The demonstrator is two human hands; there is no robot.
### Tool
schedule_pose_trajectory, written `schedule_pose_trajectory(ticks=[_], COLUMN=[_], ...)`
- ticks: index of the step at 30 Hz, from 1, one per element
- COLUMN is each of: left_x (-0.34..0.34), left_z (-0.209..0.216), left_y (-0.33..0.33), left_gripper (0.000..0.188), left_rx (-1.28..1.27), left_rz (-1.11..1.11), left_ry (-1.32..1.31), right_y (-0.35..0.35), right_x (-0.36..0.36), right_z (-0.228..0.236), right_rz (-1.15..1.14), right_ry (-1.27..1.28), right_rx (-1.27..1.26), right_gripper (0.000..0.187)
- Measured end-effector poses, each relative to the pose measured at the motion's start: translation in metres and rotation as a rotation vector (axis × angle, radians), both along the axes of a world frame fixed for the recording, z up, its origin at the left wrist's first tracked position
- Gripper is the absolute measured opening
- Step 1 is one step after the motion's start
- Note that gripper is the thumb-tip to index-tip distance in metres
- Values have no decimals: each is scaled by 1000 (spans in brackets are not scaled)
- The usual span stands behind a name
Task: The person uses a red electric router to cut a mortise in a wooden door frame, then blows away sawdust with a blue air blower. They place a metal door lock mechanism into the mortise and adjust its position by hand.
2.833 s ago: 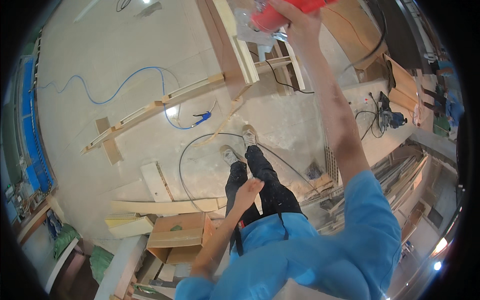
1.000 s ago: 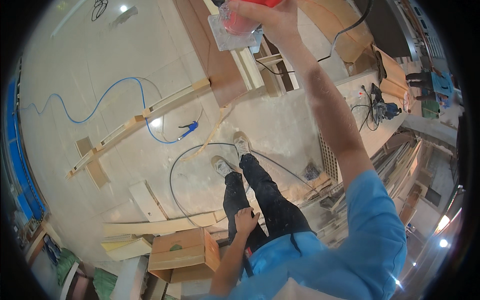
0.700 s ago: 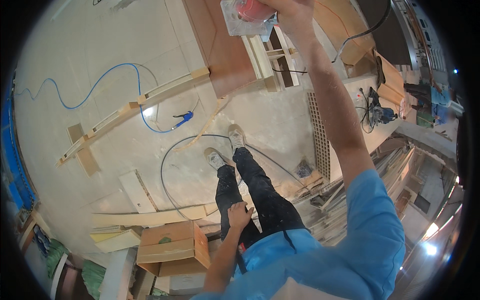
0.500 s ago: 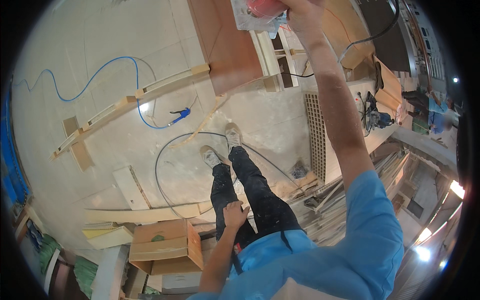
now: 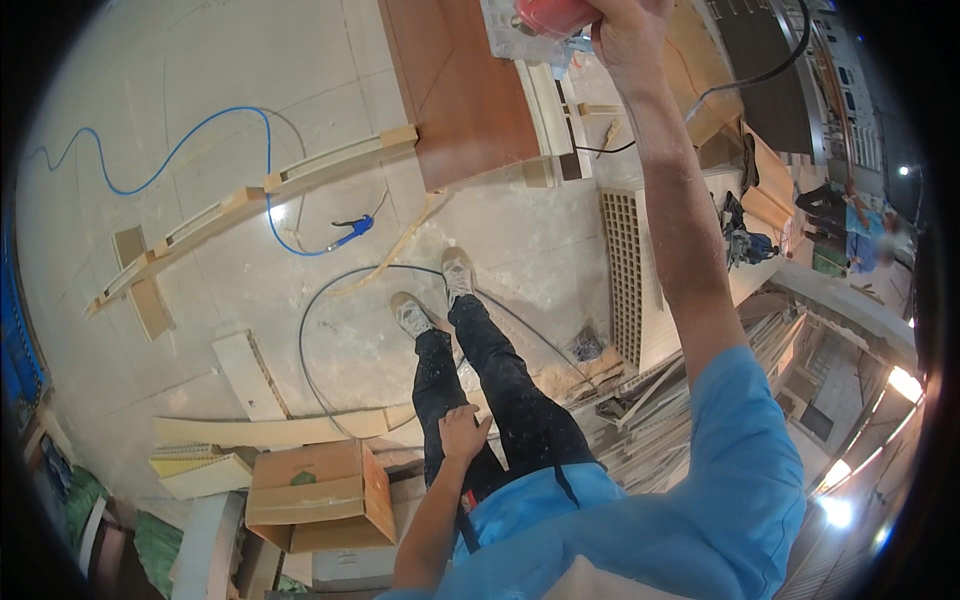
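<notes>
At the top edge of the view my right hand [image 5: 632, 30] is closed around a red power tool [image 5: 560, 14] with a see-through base. The base sits at the right edge of a long reddish-brown board [image 5: 455, 90]; the upper part of the tool is cut off by the frame. My right arm is stretched far forward. Low in the middle, my left hand [image 5: 463, 432] lies on my thigh, its thumb apart from the fingers, with nothing held.
A blue air hose with a blow gun [image 5: 352, 232] lies on the floor to the left, near a narrow wooden frame [image 5: 215, 218]. A dark cable [image 5: 303, 345] loops around my feet. An open cardboard box [image 5: 320, 490] stands lower left. Stacked perforated panels [image 5: 622, 270] and wood strips [image 5: 650, 440] lie right; a person [image 5: 868, 228] is farther off.
The view has turned a little, so the board and tool appear slightly farther right. My right hand keeps its grip on the tool; my left hand stays on my thigh.
</notes>
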State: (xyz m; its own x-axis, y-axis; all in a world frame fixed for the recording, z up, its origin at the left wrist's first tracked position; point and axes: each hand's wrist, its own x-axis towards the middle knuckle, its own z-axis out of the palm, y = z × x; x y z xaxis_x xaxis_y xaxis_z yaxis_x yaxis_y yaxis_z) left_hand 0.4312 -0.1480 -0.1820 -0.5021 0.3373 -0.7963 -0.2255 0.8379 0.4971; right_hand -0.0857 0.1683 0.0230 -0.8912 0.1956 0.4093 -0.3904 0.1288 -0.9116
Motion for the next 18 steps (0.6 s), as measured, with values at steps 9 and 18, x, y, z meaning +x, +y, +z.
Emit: schedule_pose_trajectory(ticks=[9, 18], left_x=[-3, -3], left_z=[0, -3], left_y=[-1, 0], left_gripper=[42, 42], left_rx=[-2, -2], left_rz=[-7, -19], left_ry=[13, 10], right_y=[-9, -8], right_x=[-2, -2], right_z=[5, 4], right_rz=[16, 50], right_ry=[-28, -26], right_rx=[9, 3], right_gripper=[39, 40])
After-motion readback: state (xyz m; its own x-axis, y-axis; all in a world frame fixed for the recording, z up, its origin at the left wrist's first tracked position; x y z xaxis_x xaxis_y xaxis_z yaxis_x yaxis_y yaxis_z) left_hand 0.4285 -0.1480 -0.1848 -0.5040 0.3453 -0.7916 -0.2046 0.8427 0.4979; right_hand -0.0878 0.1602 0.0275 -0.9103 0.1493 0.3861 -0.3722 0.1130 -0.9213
